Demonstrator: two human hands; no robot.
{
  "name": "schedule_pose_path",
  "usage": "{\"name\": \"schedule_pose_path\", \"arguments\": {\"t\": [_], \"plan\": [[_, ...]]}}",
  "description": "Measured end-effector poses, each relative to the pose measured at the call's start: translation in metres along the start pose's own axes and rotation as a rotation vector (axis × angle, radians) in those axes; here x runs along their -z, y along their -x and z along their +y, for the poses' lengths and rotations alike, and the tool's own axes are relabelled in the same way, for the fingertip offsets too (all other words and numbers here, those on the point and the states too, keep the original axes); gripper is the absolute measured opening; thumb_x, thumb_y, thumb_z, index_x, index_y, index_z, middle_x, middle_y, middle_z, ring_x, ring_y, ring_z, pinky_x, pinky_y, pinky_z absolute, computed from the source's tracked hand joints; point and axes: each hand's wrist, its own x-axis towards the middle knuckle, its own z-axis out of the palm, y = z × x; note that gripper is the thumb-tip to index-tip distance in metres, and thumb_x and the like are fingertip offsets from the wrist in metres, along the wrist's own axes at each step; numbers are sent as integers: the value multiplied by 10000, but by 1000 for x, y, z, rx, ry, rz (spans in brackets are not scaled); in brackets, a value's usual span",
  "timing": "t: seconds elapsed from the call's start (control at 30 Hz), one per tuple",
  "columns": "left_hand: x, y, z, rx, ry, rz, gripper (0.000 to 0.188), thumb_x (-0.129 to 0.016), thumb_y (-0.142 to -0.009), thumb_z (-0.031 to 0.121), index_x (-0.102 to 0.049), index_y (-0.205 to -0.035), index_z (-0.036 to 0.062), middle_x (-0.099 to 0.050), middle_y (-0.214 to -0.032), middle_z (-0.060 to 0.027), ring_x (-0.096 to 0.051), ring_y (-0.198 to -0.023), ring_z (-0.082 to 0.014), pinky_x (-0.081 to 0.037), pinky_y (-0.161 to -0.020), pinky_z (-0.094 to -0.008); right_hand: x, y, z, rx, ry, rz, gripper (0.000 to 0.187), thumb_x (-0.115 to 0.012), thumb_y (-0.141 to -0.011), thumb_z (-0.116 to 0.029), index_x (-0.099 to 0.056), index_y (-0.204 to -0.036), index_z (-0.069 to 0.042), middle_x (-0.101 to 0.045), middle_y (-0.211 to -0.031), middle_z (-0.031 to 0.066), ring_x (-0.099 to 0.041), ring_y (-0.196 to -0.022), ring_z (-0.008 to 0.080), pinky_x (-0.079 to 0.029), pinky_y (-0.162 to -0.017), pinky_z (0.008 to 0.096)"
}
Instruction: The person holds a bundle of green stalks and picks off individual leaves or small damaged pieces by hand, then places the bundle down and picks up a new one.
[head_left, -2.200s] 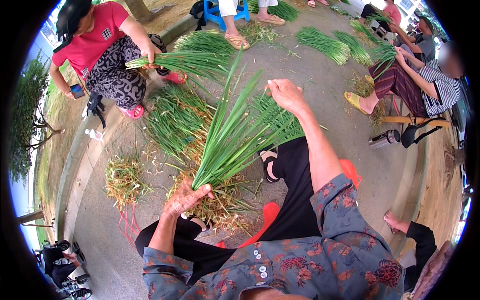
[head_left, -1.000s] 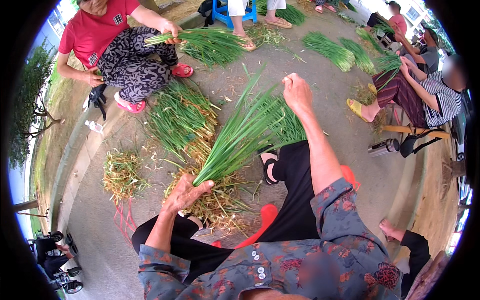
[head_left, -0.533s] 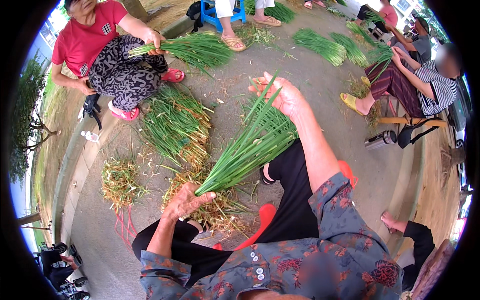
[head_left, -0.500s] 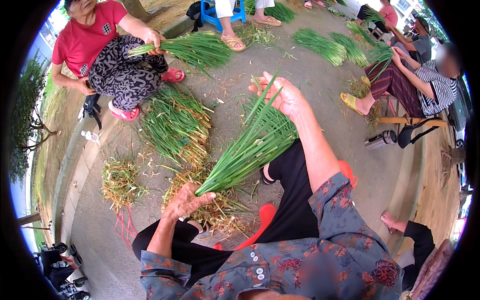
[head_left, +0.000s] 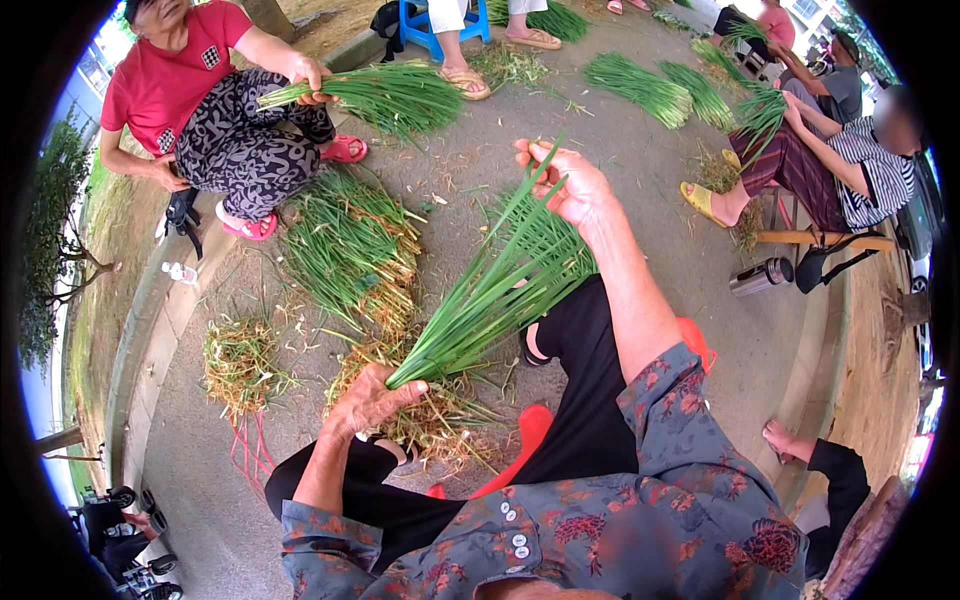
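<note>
Above grey paving (head_left: 640,215), gripping a bunch (head_left: 490,285) of long green leaves by the stalk ends in the left hand (head_left: 375,400), thumb across the base. Leaning the bunch further right than two seconds ago, out in front of the knees. With the right hand (head_left: 575,185), raised to the leaf tips, now showing curled fingers, compared with more spread ones half a second ago and a tight fist a second ago; impossible to tell whether pinching a leaf.

Counting one large heap (head_left: 350,245) of uncleaned leaves ahead, two piles of dry scraps, one at left (head_left: 240,365) and one beneath the left hand (head_left: 450,435), and two bundles side by side farther off, one wider (head_left: 640,90), one narrower (head_left: 697,95). Also counting one blue stool (head_left: 430,42), one flask (head_left: 762,277) at right, one bottle (head_left: 180,272) at left, and one bunch (head_left: 390,98) held by a co-worker (head_left: 185,55) in red.

Outdoors, bordered on the left by a pale kerb (head_left: 125,390) with a tree (head_left: 60,240) beyond, on the right by brown earth (head_left: 868,350).
</note>
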Motion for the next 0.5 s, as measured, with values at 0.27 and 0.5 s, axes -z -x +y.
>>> {"name": "schedule_pose_path", "arguments": {"t": [0.27,0.5], "plan": [[-1,-1,3,-57,47,73,514,-596,-765,529,-637,-670,25,-460,-482,-5,-418,-482,-106,-336,-456,-306,-4,-2,3,-19,2,87,187,-563,-852,-213,-598,-986,-86,-433,-540,-82,-324,-403,31,-247,-378,186],[3,3,4,0,89,140,532,-580,-763,546,-643,-656,29,-427,-459,8,-391,-450,-97,-307,-441,-293,-6,-5,6,185,-142,239,174,-516,-882,-236,-587,-966,-100,-433,-552,-55,-336,-417,44,-265,-373,196]]}}
